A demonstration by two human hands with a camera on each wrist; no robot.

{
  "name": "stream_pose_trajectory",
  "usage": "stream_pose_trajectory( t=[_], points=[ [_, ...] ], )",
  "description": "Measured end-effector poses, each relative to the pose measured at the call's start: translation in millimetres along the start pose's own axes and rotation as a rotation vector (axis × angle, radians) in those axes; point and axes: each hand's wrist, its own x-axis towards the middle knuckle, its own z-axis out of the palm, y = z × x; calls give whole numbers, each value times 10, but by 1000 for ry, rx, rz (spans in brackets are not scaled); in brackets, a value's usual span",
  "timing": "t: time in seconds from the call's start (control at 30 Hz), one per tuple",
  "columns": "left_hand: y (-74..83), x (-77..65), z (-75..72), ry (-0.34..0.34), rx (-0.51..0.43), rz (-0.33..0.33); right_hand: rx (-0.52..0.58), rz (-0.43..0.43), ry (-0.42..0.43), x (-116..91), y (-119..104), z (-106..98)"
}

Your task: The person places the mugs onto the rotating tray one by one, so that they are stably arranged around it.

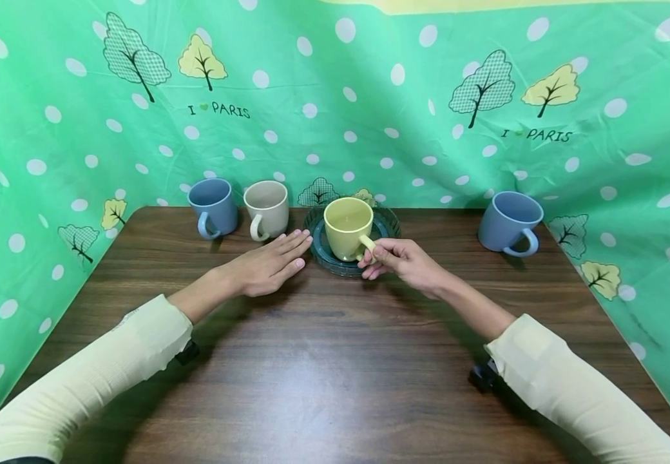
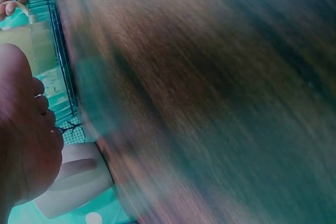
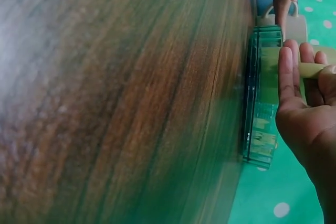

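A yellow mug (image 1: 348,225) stands upright within a round, clear glass dish (image 1: 393,227) at the back middle of the table. My right hand (image 1: 401,261) pinches the mug's handle between thumb and fingers; the right wrist view shows this grip on the handle (image 3: 311,70) from the side. On the left, my left hand (image 1: 271,264) is held flat, palm down, fingers straight, with its fingertips right by the dish's left rim. Just behind that hand is a white mug (image 1: 269,209), its body partly showing past the hand in the left wrist view.
One blue mug (image 1: 214,205) stands at the back left beside the white one. Another blue mug (image 1: 509,222) is at the back right, handle facing front right. A green dotted cloth (image 1: 346,84) hangs behind the brown wooden table (image 1: 335,367).
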Motion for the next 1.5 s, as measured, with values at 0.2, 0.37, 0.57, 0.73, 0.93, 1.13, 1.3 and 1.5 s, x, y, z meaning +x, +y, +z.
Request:
stream_pose_trajectory(
  t=[0.2, 0.37, 0.57, 0.73, 0.93, 1.13, 1.3, 1.5],
  points=[
    [-8, -9, -18, -7, -14, -21, -23, 51, 28, -21, -50, 11],
    [-27, -41, -14, -16, -7, -39, -8, 76, 53, -26, -95, 56],
    [-36, -79, 2, -12, -25, -40, -15, 68, 116, -36, -106, 100],
    [-33, -92, 5, -14, -33, -35, -203, 26, 143, -44, -129, 137],
    [-27, -105, 10, -19, -25, -33, -302, -2, 176, -38, -151, 171],
    [-25, -112, 20, -32, -11, -20, -339, -20, 206, -46, -156, 181],
    [-26, -134, 13, -62, -12, -27, -364, -37, 207, -33, -159, 185],
    [-29, -148, 3, -87, -11, -31, -365, -48, 204, -7, -170, 196]
  ],
)
